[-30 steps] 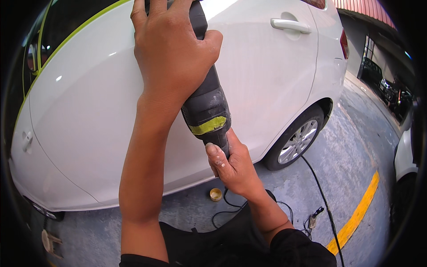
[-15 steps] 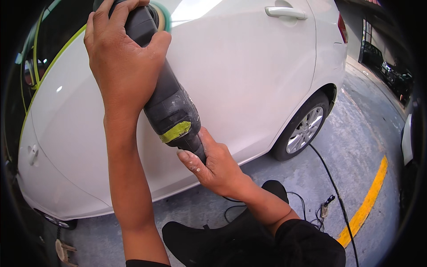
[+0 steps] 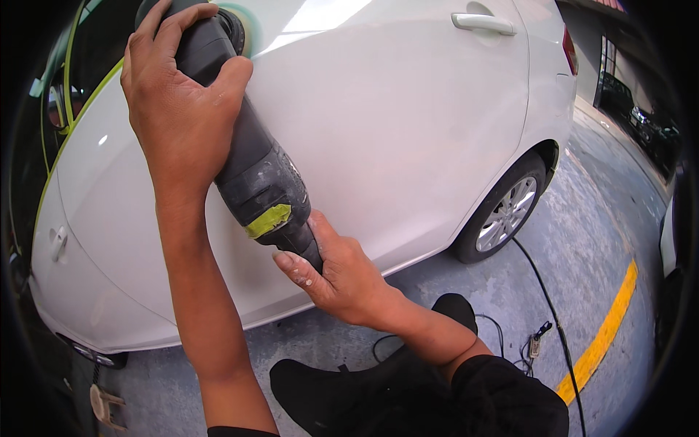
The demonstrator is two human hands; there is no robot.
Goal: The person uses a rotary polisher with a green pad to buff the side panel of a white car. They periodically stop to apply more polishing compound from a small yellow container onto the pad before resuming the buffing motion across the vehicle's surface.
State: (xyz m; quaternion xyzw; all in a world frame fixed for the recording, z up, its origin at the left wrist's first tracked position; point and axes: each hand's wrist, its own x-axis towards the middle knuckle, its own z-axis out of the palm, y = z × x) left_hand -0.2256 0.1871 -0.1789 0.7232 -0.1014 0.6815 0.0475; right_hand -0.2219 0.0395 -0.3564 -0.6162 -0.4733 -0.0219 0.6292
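Both my hands hold a black car polisher slantwise against the side of a white car. My left hand is wrapped over its head end at the top. Farther down, my right hand grips the narrow tail end, with white residue on the thumb. A strip of yellow-green tape is stuck round the dusty lower body. At the head, the pale round pad lies at the door panel, partly hidden by the tool. More yellow-green tape edges the car's windows.
A black cable runs along the grey floor from the rear wheel. Thinner cords and a connector lie right of my legs. A yellow line crosses the floor. A small stool stands at lower left.
The polisher and both my hands have shifted left and slightly down along the door. My view has moved a little, so the car sits slightly farther right.
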